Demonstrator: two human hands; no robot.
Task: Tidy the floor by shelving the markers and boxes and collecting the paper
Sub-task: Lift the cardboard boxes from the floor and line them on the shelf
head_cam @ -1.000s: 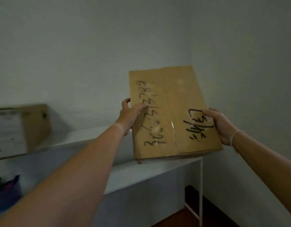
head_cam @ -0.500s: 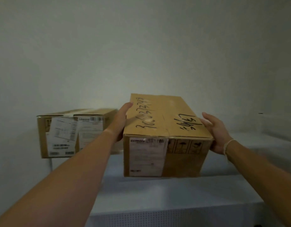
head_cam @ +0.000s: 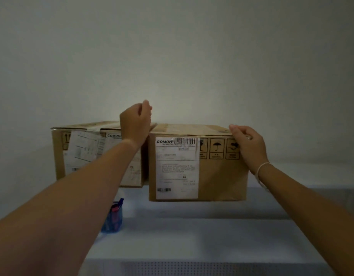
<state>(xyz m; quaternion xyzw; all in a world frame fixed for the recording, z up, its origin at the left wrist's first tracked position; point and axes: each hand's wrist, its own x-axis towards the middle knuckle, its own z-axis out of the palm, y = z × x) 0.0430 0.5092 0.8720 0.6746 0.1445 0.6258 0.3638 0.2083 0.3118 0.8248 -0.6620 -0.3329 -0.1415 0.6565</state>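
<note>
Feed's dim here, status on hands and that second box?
Left hand curled at right box's top left corner; right hand on its top right corner. Box on shelf beside left box. Nothing blocking.

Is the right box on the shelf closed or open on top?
Closed. The right box has its top flaps lying flat, with clear tape along the seam. The right hand rests at its top corner.

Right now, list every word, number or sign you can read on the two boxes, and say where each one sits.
"COMORE": white label on the right box.
"EXPRESS": same label, under the barcode.
"COMORE", last letter hidden: left box, beside the left hand.
Umbrella sign: right box, near the right hand.
Address lines, numbers, barcode digits: too small or blurred.
</note>
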